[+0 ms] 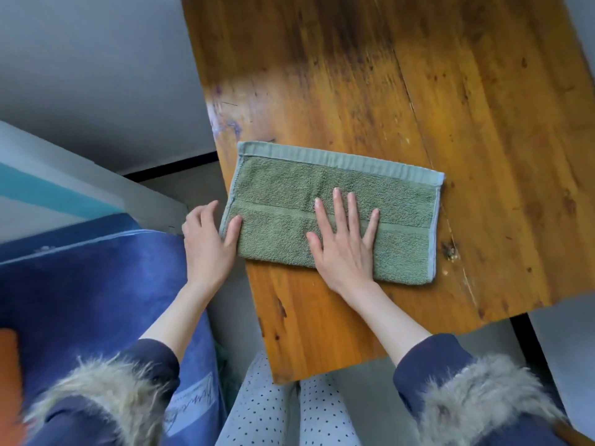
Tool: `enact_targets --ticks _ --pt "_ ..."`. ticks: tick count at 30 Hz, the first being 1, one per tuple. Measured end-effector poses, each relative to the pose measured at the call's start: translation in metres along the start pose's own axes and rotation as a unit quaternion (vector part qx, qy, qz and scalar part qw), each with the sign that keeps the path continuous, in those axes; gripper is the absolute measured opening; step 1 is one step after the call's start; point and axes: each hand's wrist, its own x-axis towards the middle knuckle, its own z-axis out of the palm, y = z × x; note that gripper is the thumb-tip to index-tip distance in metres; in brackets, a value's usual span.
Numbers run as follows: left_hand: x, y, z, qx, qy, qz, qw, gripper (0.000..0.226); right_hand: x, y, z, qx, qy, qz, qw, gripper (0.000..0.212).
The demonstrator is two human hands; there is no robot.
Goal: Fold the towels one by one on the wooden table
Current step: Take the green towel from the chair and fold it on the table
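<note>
Green, folded into a long rectangle, the towel (335, 207) lies near the left edge of the wooden table (450, 91). The right hand (344, 249) presses flat on its near half, fingers spread. The left hand (209, 243) rests at its left end, thumb on the cloth, other fingers loosely curled, gripping nothing.

Far half of wooden table (418, 75) bare, open to reach; green towel (322, 201) covers near-left part; blue bedding (80, 284) crowds left side.
</note>
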Motion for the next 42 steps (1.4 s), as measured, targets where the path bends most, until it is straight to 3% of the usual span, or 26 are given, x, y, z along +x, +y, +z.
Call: enact_targets --ticks 3,9,15,21,26,28,30,33,37,42 --pt "0.01 -0.01 -0.012 -0.086 -0.043 -0.098 0.99 0.042 0.008 -0.021 -0.001 0.003 -0.009 0.005 1.0 0.059" --pt "0.018 -0.017 -0.026 -0.248 -0.092 -0.128 0.956 0.008 0.006 -0.023 -0.01 0.019 -0.022 0.003 1.0 0.061" --pt "0.03 -0.014 -0.039 -0.321 -0.181 -0.18 0.912 0.009 -0.021 -0.018 -0.012 0.036 -0.003 0.012 0.999 0.058" --pt "0.033 -0.005 -0.049 -0.271 -0.2 -0.167 0.927 0.008 -0.031 -0.016 -0.008 0.035 -0.044 0.037 0.998 0.055" --pt "0.028 0.019 -0.058 -0.193 -0.119 -0.108 0.968 0.014 -0.027 -0.016 -0.02 0.067 -0.07 0.022 0.995 0.055" --pt "0.023 0.038 -0.063 -0.155 -0.087 -0.073 0.981 0.013 -0.027 -0.01 -0.028 0.138 -0.06 0.021 0.988 0.053" --pt "0.016 0.06 -0.067 -0.132 -0.053 -0.044 0.989 0.013 -0.026 0.002 -0.041 0.27 -0.031 0.051 0.961 0.049" --pt "0.0 0.097 -0.065 -0.119 -0.022 -0.004 0.993 0.015 -0.03 0.03 -0.059 0.442 -0.014 0.124 0.888 0.043" --pt "-0.026 0.151 -0.044 -0.115 -0.01 0.076 0.99 0.016 -0.045 0.076 -0.068 0.572 -0.015 0.194 0.797 0.035" --pt "-0.071 0.195 0.028 -0.027 -0.084 0.199 0.976 0.026 -0.058 0.121 -0.065 0.669 -0.031 0.24 0.703 0.036"
